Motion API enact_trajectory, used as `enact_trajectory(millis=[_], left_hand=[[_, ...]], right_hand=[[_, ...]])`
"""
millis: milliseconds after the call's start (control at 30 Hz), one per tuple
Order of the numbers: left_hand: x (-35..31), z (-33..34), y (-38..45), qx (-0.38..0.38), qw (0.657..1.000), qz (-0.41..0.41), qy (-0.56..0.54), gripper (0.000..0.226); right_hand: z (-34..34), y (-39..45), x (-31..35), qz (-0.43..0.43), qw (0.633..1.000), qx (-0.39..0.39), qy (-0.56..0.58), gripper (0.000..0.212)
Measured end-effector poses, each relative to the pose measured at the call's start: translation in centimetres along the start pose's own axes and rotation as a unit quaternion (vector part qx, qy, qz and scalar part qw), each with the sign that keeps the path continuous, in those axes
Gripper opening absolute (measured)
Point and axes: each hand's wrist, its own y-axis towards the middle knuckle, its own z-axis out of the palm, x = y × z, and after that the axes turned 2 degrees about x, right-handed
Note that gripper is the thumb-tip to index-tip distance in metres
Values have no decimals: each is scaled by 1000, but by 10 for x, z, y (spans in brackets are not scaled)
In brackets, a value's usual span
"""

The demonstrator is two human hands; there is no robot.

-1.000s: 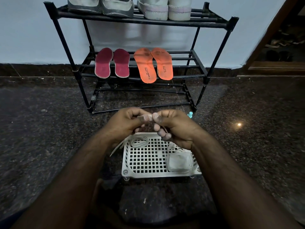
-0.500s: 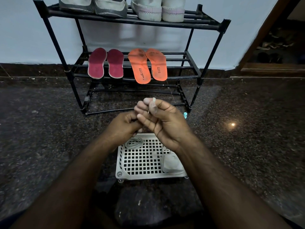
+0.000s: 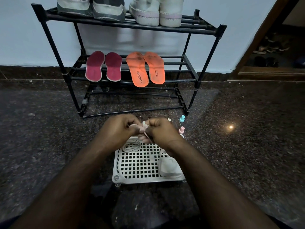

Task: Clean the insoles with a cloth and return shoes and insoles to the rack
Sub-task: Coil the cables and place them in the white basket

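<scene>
Insoles lie in two pairs on the middle shelf of the black rack [image 3: 204,31]: the maroon insoles [image 3: 104,66] to the left and the orange insoles [image 3: 146,68] to the right, each pair side by side with heels toward the camera and the orange ones overhanging the front bar. On the top shelf stand the grey shoes [image 3: 92,6] at left and the white shoes [image 3: 156,12] at right, cut off by the upper edge of the view. The rack stands on a dark speckled floor [image 3: 41,138] against a pale wall. In front of it, a white perforated tray [image 3: 140,164] sits on the floor with a coiled white lace [image 3: 132,145] in its far left corner and a folded white cloth [image 3: 170,167] in its near right corner. Above the tray's far edge the left hand [image 3: 120,129] and the right hand [image 3: 161,131] meet, knuckles nearly touching; both are clenched, each grip pinching a thin pale strip [image 3: 146,129] that runs between the fingertips, likely a lace though it is too small to be sure. Just right of the right hand, a small teal peg [image 3: 182,119] and a pink peg [image 3: 181,129] stand on the floor.
</scene>
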Motion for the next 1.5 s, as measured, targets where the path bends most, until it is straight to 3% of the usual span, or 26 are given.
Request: enact_trajectory(millis=[133, 333, 433, 567, 633, 733, 800, 867, 967, 1033, 1133, 1233, 1300, 1400, 1500], left_hand=[[-3, -3, -1, -42, 998, 18, -34, 15], [-6, -5, -1, -85, 980, 9, -181, 7], [-4, 1, -2, -70, 981, -1, -182, 18], [3, 10, -2, 47, 997, -15, -65, 19], [2, 11, -2, 87, 996, -22, -32, 16], [-4, 8, -3, 89, 996, -19, -20, 15], [-7, 4, -4, 75, 997, -1, 1, 12], [-6, -2, -3, 46, 999, 5, 15, 10], [-1, -8, -1, -8, 1000, 12, 23, 10], [2, -9, 0, -42, 999, 15, 13, 14], [1, -9, 1, -92, 991, 13, -101, 16], [7, -7, 4, -98, 987, -2, -129, 22], [10, -2, 4, -59, 992, -17, -112, 29], [9, 7, 4, 14, 997, -7, -81, 12], [3, 11, 2, 77, 996, -16, -37, 10]], right_hand=[[-7, -8, 6, 77, 981, 118, 134, 25], [-10, -15, 19, 69, 934, 213, 280, 23], [-5, -17, 25, 22, 909, 196, 367, 25], [1, -9, 25, -90, 883, 71, 455, 22], [1, -2, 20, -143, 911, -8, 386, 21], [2, 4, 5, -184, 969, -123, 106, 17], [2, 7, -6, -166, 973, -134, -85, 17], [1, 9, -11, -110, 975, -88, -173, 22], [2, 4, -4, -15, 998, 7, -57, 26], [0, -3, 5, 38, 995, 81, 55, 26], [-5, -12, 16, 65, 953, 184, 234, 26], [-5, -18, 26, 33, 906, 213, 364, 24], [-3, -16, 28, -17, 877, 186, 442, 25], [0, -7, 24, -93, 860, 82, 494, 24], [-1, 2, 15, -163, 934, -51, 314, 27]])
